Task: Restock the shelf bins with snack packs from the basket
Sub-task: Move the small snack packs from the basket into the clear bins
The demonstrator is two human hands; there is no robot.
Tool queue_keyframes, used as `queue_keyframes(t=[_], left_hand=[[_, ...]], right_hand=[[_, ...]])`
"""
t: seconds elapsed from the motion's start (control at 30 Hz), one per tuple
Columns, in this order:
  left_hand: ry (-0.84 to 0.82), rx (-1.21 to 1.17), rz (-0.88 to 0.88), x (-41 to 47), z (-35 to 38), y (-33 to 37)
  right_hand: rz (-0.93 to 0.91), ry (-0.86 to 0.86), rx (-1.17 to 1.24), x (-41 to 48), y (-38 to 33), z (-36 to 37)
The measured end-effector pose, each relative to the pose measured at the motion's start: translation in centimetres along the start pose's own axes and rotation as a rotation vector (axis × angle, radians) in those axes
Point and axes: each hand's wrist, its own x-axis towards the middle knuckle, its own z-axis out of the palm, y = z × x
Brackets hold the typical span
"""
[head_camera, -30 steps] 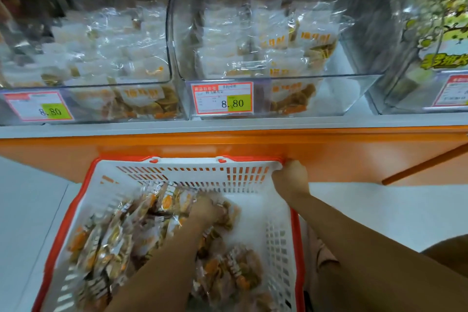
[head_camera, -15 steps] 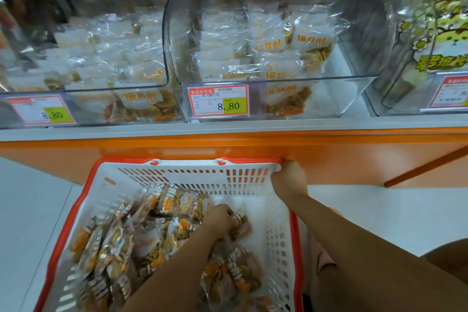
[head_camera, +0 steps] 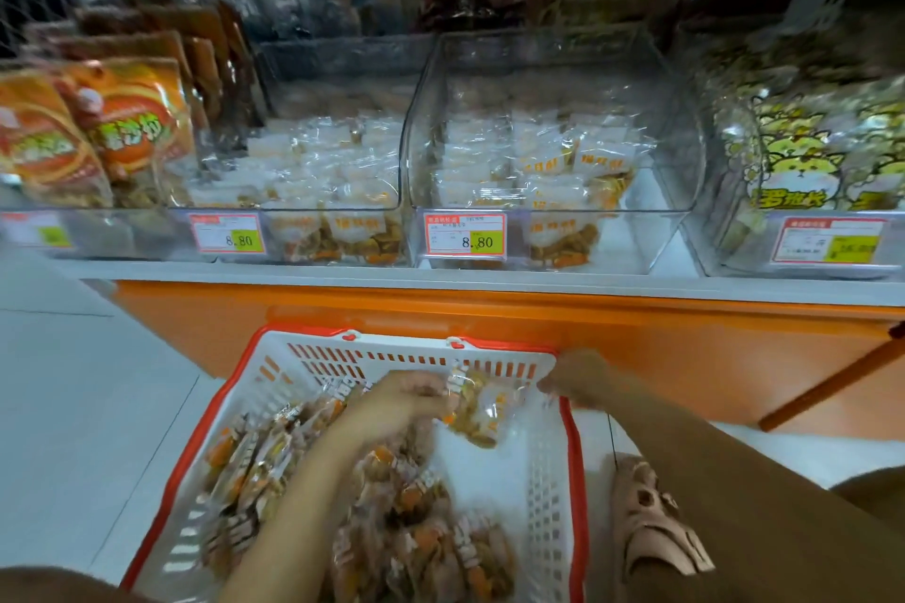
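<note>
Left hand [head_camera: 406,402] pinches 1 pack [head_camera: 477,414], raised near the basket's [head_camera: 392,355] 1 o'clock corner, while right hand [head_camera: 583,382] curls over that corner, likely bracing it for the lift to the half-full bin [head_camera: 538,211] at 12 o'clock.

The basket [head_camera: 416,360] is coloured white with a red rim, the shelf front [head_camera: 685,348] orange. The price tags [head_camera: 465,234] are edged red with a yellow-green patch, and yellow cartoon figures are printed on the far right bags [head_camera: 803,162].
</note>
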Motion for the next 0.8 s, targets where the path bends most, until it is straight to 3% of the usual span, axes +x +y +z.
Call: queue_keyframes(t=[0.13, 0.3, 0.43, 0.6, 0.8], left_hand=[[-0.018, -0.328, 0.156, -3.3, -1.1, 4.5], [0.002, -0.613, 0.365, -4.9, -1.0, 9.2], [0.034, -0.804, 0.444, -5.0, 1.4, 12.2], [0.044, -0.796, 0.492, -3.3, 3.6, 16.4], [-0.017, -0.756, 0.534, 0.0, 4.4, 21.9]], right_hand=[[-0.093, -0.109, -0.361, -4.9, -2.6, -5.7], [-0.383, -0.142, -0.443, -11.3, -5.3, -13.8], [-0.533, -0.008, -0.214, -15.9, -5.9, -18.1], [-0.687, 0.215, 0.104, -15.4, -5.6, -20.9], [-0.695, 0.353, 0.17, -14.8, -5.0, -23.8]])
